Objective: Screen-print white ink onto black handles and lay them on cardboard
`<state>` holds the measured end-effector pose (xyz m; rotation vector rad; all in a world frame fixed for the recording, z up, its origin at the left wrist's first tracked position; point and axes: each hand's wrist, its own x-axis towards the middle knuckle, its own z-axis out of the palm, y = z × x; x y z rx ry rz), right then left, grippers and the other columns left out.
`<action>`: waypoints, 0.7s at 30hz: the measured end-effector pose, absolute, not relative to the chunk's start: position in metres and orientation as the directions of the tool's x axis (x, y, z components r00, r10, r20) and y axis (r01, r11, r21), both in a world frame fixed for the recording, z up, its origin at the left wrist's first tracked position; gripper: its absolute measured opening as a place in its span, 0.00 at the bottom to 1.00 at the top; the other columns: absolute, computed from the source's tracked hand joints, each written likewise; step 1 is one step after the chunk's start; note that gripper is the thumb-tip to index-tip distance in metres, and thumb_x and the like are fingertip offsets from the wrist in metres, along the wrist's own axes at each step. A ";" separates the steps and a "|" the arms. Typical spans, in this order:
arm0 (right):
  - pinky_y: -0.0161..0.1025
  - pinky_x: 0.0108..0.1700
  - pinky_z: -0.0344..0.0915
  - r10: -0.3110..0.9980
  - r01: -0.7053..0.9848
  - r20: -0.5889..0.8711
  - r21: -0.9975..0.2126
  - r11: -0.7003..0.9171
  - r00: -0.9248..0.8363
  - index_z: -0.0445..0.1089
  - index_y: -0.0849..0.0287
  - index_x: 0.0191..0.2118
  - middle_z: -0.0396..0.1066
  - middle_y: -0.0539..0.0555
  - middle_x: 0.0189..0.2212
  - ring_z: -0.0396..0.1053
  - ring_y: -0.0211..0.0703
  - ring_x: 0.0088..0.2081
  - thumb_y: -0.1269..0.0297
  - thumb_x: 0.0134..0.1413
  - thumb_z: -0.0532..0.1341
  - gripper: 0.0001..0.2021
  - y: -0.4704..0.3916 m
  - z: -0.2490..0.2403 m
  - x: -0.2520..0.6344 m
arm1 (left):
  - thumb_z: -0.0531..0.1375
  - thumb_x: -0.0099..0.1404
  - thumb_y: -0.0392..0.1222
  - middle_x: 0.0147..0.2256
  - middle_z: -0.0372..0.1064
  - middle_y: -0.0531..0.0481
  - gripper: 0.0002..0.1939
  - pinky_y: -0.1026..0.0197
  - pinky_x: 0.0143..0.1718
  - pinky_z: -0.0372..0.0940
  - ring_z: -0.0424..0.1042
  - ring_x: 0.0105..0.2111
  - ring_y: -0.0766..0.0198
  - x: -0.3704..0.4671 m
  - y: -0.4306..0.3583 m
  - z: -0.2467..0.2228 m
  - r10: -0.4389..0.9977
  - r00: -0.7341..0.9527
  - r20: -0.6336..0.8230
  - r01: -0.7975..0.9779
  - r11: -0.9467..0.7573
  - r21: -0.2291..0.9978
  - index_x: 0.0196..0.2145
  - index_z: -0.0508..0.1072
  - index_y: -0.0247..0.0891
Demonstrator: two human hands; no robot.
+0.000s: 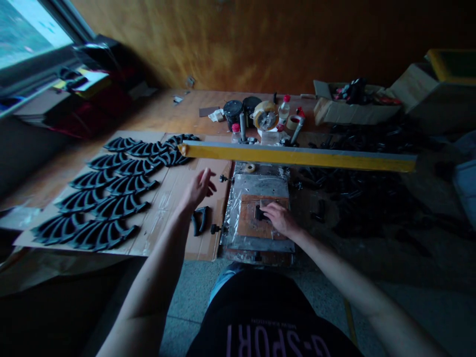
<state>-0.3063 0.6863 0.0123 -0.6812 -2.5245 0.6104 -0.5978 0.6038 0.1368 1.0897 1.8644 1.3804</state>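
My right hand (280, 218) pinches a small black plastic piece (259, 213) on the brown square board (247, 228) in the middle of the metal jig plate (262, 184). My left hand (201, 188) is raised over the cardboard sheet (167, 223), its fingers apart and nothing in them. Just below that hand a single curved black plastic piece (201, 221) lies near the cardboard's right edge. Farther left, several fanned rows of such curved black pieces (119, 206) cover the sheet.
A long yellow-and-grey bar (297, 154) spans above the jig's far end. Behind it stand dark tubs (233, 114), a tape roll (265, 116) and a red-capped bottle (284, 111). Loose black pieces (357, 198) are heaped at right, before an open cardboard box (353, 106). Black knobs (215, 228) protrude from the jig.
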 end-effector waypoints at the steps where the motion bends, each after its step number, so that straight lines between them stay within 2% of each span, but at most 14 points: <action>1: 0.42 0.47 0.67 0.529 0.369 0.306 -0.450 0.813 -0.792 0.76 0.55 0.43 0.72 0.56 0.36 0.69 0.45 0.42 0.71 0.61 0.58 0.11 0.684 0.013 -0.314 | 0.52 0.63 0.66 0.18 0.68 0.52 0.25 0.62 0.19 0.57 0.63 0.16 0.66 -0.586 0.615 0.153 0.864 -0.500 0.061 0.215 0.056 0.975 0.34 0.68 0.39; 4: 0.44 0.46 0.68 0.485 0.410 0.320 -0.276 0.870 -0.814 0.78 0.56 0.43 0.73 0.57 0.34 0.69 0.48 0.42 0.71 0.59 0.59 0.11 0.681 0.016 -0.321 | 0.49 0.65 0.66 0.20 0.68 0.49 0.26 0.60 0.22 0.59 0.63 0.18 0.65 -0.555 0.628 0.185 0.838 -0.516 0.175 0.114 -0.135 0.984 0.27 0.67 0.40; 6: 0.42 0.44 0.70 0.524 0.442 0.376 -0.287 0.850 -0.764 0.78 0.57 0.41 0.75 0.56 0.33 0.70 0.45 0.40 0.72 0.57 0.61 0.10 0.685 0.019 -0.312 | 0.50 0.65 0.66 0.20 0.68 0.49 0.28 0.60 0.23 0.60 0.64 0.20 0.64 -0.544 0.619 0.190 0.829 -0.527 0.186 0.125 -0.141 0.982 0.27 0.70 0.38; 8: 0.36 0.40 0.71 0.618 0.506 0.442 -0.354 0.786 -0.651 0.78 0.59 0.34 0.75 0.51 0.27 0.70 0.39 0.35 0.71 0.59 0.59 0.10 0.697 0.025 -0.296 | 0.50 0.64 0.67 0.24 0.71 0.48 0.30 0.62 0.26 0.62 0.67 0.23 0.64 -0.539 0.600 0.179 0.847 -0.516 0.127 0.100 -0.087 0.991 0.34 0.75 0.35; 10: 0.32 0.35 0.71 0.709 0.584 0.485 -0.408 0.702 -0.513 0.73 0.57 0.24 0.72 0.48 0.23 0.68 0.36 0.30 0.68 0.63 0.52 0.18 0.718 0.034 -0.276 | 0.49 0.64 0.67 0.30 0.74 0.48 0.32 0.63 0.29 0.63 0.69 0.27 0.64 -0.537 0.577 0.157 0.880 -0.474 0.015 0.076 0.024 0.997 0.42 0.76 0.36; 12: 0.33 0.36 0.71 0.757 0.643 0.511 -0.429 0.635 -0.406 0.73 0.59 0.26 0.72 0.50 0.24 0.69 0.37 0.30 0.67 0.64 0.48 0.20 0.741 0.045 -0.261 | 0.50 0.64 0.66 0.34 0.75 0.48 0.32 0.64 0.30 0.63 0.70 0.30 0.63 -0.536 0.559 0.127 0.886 -0.452 -0.100 0.099 0.161 0.982 0.48 0.75 0.37; 13: 0.36 0.39 0.71 0.768 0.658 0.530 -0.439 0.612 -0.361 0.75 0.64 0.32 0.73 0.53 0.29 0.70 0.39 0.33 0.67 0.63 0.49 0.18 0.751 0.052 -0.260 | 0.52 0.64 0.65 0.36 0.75 0.48 0.32 0.64 0.30 0.64 0.71 0.31 0.63 -0.535 0.552 0.110 0.879 -0.455 -0.144 0.109 0.216 0.970 0.51 0.74 0.38; 14: 0.40 0.44 0.71 0.767 0.662 0.548 -0.442 0.605 -0.335 0.76 0.64 0.38 0.74 0.57 0.36 0.71 0.42 0.38 0.67 0.61 0.52 0.14 0.758 0.059 -0.263 | 0.53 0.64 0.64 0.37 0.75 0.47 0.32 0.64 0.31 0.64 0.71 0.33 0.62 -0.534 0.548 0.092 0.868 -0.465 -0.176 0.107 0.252 0.962 0.55 0.71 0.38; 15: 0.46 0.49 0.69 0.755 0.655 0.562 -0.436 0.617 -0.337 0.75 0.63 0.44 0.73 0.61 0.43 0.71 0.47 0.45 0.67 0.59 0.57 0.12 0.763 0.065 -0.270 | 0.54 0.64 0.63 0.39 0.75 0.47 0.33 0.64 0.32 0.65 0.72 0.34 0.61 -0.534 0.547 0.075 0.857 -0.475 -0.201 0.097 0.279 0.955 0.59 0.68 0.39; 17: 0.54 0.57 0.62 0.721 0.623 0.549 -0.402 0.671 -0.422 0.68 0.61 0.55 0.65 0.65 0.55 0.63 0.56 0.56 0.65 0.54 0.64 0.22 0.763 0.077 -0.296 | 0.56 0.63 0.61 0.39 0.75 0.46 0.37 0.63 0.31 0.65 0.73 0.33 0.60 -0.533 0.548 0.044 0.841 -0.483 -0.244 0.101 0.331 0.938 0.64 0.60 0.41; 18: 0.55 0.58 0.60 0.704 0.604 0.509 -0.381 0.700 -0.495 0.66 0.61 0.56 0.63 0.65 0.56 0.61 0.58 0.57 0.64 0.51 0.66 0.25 0.760 0.081 -0.310 | 0.57 0.63 0.60 0.37 0.75 0.46 0.37 0.63 0.30 0.64 0.73 0.32 0.60 -0.534 0.550 0.031 0.834 -0.489 -0.257 0.122 0.357 0.926 0.65 0.59 0.41; 19: 0.54 0.57 0.61 0.689 0.588 0.444 -0.363 0.723 -0.573 0.66 0.61 0.55 0.65 0.65 0.54 0.61 0.57 0.56 0.65 0.50 0.67 0.25 0.754 0.083 -0.324 | 0.57 0.62 0.60 0.36 0.74 0.47 0.37 0.64 0.29 0.64 0.72 0.31 0.61 -0.535 0.552 0.021 0.829 -0.493 -0.264 0.149 0.379 0.913 0.65 0.59 0.41; 21: 0.47 0.51 0.63 0.653 0.566 0.304 -0.332 0.755 -0.693 0.70 0.61 0.45 0.70 0.62 0.44 0.65 0.53 0.49 0.68 0.52 0.66 0.14 0.738 0.082 -0.340 | 0.57 0.62 0.60 0.34 0.74 0.49 0.35 0.64 0.28 0.63 0.72 0.29 0.62 -0.539 0.556 0.007 0.829 -0.489 -0.271 0.189 0.404 0.895 0.63 0.61 0.43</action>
